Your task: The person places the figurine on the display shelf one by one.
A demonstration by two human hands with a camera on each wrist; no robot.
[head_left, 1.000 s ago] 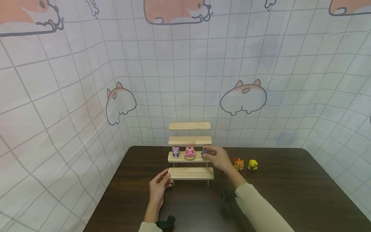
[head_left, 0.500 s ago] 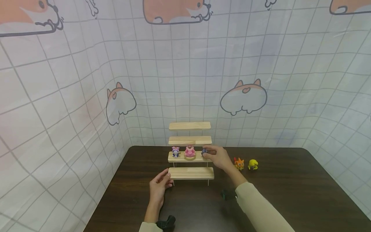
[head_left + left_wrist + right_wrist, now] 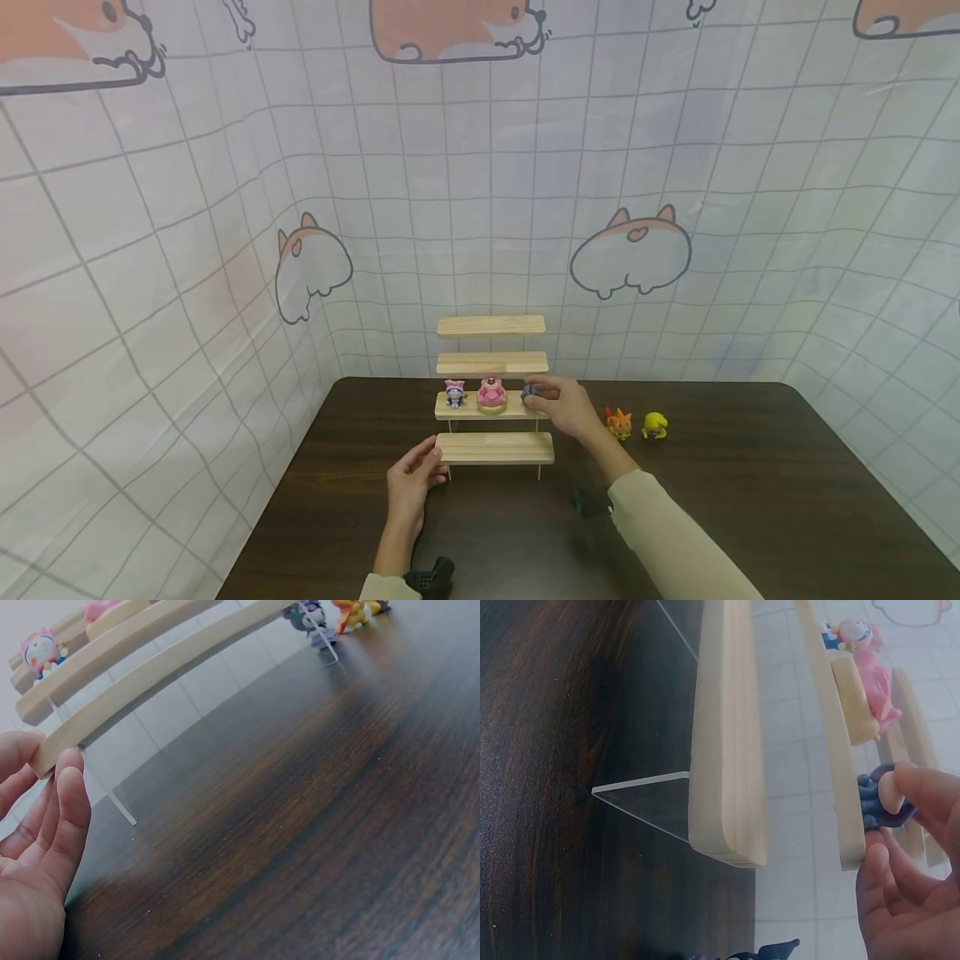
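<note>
A four-step wooden display stand [image 3: 495, 449] with clear supports stands on the dark table. My left hand [image 3: 408, 483] pinches the left end of its lowest board, thumb on top and fingers below, as the left wrist view shows. At the right end of the second board, my right hand [image 3: 562, 408] pinches a small dark blue figurine [image 3: 871, 802], partly covered by the fingers and apparently touching the board. On the same board sit a pink figurine on a tan round base [image 3: 492, 397] in the middle and a pink-hooded, blue-and-white figurine [image 3: 454, 394] at the left.
Right of the stand, an orange figurine [image 3: 619, 424] and a yellow figurine [image 3: 655, 426] stand on the table [image 3: 720, 500]. A dark grey and purple figurine [image 3: 309, 622] shows beside them in the left wrist view. A grid-patterned cloth [image 3: 480, 208] hangs behind.
</note>
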